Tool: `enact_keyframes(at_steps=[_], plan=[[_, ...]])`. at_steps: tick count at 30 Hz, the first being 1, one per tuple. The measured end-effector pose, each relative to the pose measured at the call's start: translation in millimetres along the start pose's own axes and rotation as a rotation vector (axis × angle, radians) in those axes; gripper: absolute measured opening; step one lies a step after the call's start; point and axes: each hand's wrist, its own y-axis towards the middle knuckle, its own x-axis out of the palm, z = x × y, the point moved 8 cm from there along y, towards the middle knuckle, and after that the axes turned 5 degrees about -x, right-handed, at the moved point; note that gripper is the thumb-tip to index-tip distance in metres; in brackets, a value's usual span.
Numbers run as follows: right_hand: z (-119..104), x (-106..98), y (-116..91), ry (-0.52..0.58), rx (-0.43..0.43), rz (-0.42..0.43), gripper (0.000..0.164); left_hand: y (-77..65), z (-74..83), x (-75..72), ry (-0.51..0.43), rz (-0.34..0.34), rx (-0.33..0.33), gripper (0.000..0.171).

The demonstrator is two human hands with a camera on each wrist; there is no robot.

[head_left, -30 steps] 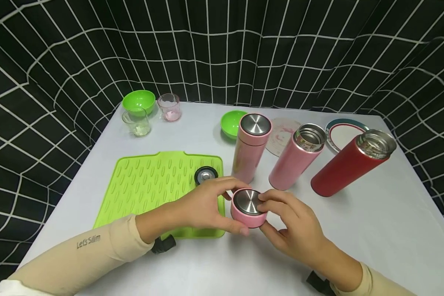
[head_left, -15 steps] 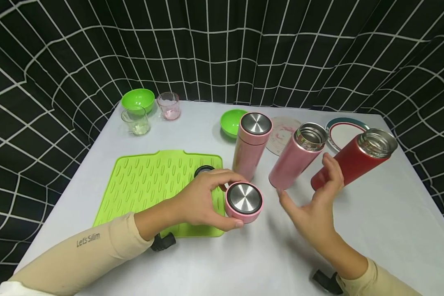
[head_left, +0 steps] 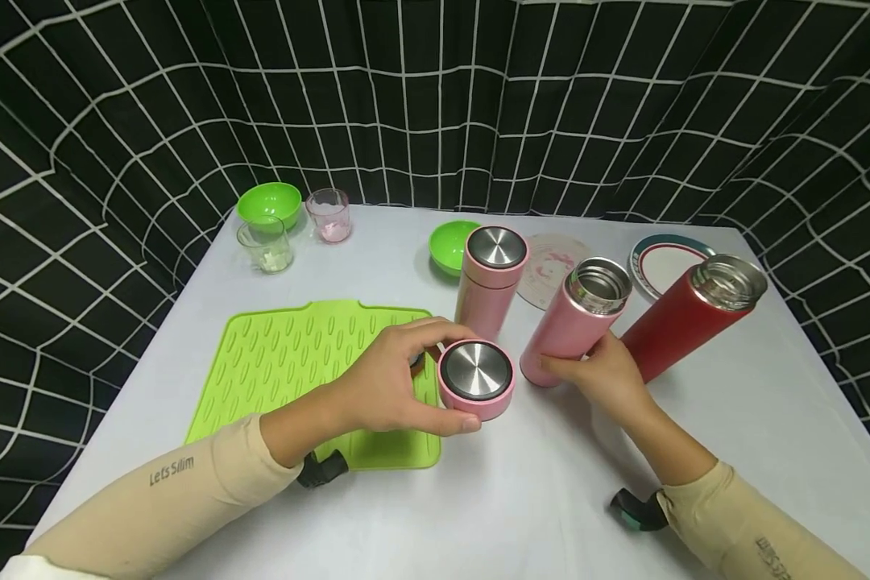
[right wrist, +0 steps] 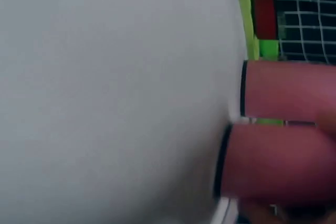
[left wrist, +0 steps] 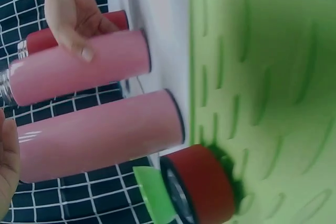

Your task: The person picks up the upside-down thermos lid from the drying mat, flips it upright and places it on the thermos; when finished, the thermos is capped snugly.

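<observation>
1. White table ahead of me, black white-gridded curtain around it; lime mat on table's left half.
2. Left hand: thumb and fingers pinch pink lid, just beside mat's right edge.
3. Right hand: thumb in front, fingers behind, clamped round uncapped pink bottle, steel mouth facing up.
4. Capped pink bottle to its left; uncapped red bottle to its right.
5. Red lid on mat.
6. Clear glass, pinkish glass: pale patches at bottoms, can't tell if contents.
7. Count: bottles 3, loose lids 2, glasses 2, green bowls 2, plates 2, mat 1.
</observation>
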Motion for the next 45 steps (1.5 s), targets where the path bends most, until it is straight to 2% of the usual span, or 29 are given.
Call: enact_keyframes(at_steps=[3,7,10,12,15,18,22,27,31,34,38,41,45], plan=[[-9.8,7.2,-13.7,-0.037,-0.107,-0.079,0.06,6.6,10.4,-3.4,-0.019,0.028,0.071,0.067],[-25.1,19.6,-36.1,0.022,-0.237,-0.151,0.066,17.8,29.9,-4.8,-0.044,0.073,0.171,0.07],[-33.5,31.0,-48.0,0.102,-0.275,-0.202,0.074,27.5,44.2,-2.7,-0.019,0.111,0.215,0.07],[-35.8,39.4,-53.0,0.136,-0.26,-0.238,0.069,33.7,51.2,0.7,0.023,0.131,0.234,0.07],[-36.4,47.8,-56.2,0.138,-0.238,-0.258,0.06,41.3,54.7,8.2,0.106,0.144,0.216,0.071],[-36.1,52.8,-55.6,0.11,-0.238,-0.252,0.054,45.4,49.2,14.8,0.173,0.13,0.158,0.073],[-37.2,55.2,-55.7,0.123,-0.279,-0.253,0.05,47.3,41.1,22.4,0.199,0.081,0.1,0.075],[-45.5,56.5,-55.0,0.199,-0.39,-0.275,0.046,46.4,36.8,28.3,0.174,0.01,0.112,0.076],[-48.0,57.3,-53.8,0.21,-0.422,-0.286,0.045,45.7,35.6,29.6,0.139,-0.02,0.129,0.082],[-47.4,58.6,-54.0,0.217,-0.413,-0.304,0.041,46.3,35.8,32.0,0.13,-0.013,0.125,0.09],[-46.5,56.2,-55.5,0.213,-0.396,-0.282,0.043,49.5,37.9,34.9,0.092,0.016,0.128,0.082],[-48.4,54.9,-55.5,0.208,-0.393,-0.264,0.043,50.7,38.8,35.6,0.04,0.003,0.145,0.075],[-48.8,56.2,-53.2,0.189,-0.362,-0.263,0.045,49.5,36.6,37.6,0.004,-0.03,0.122,0.082]])
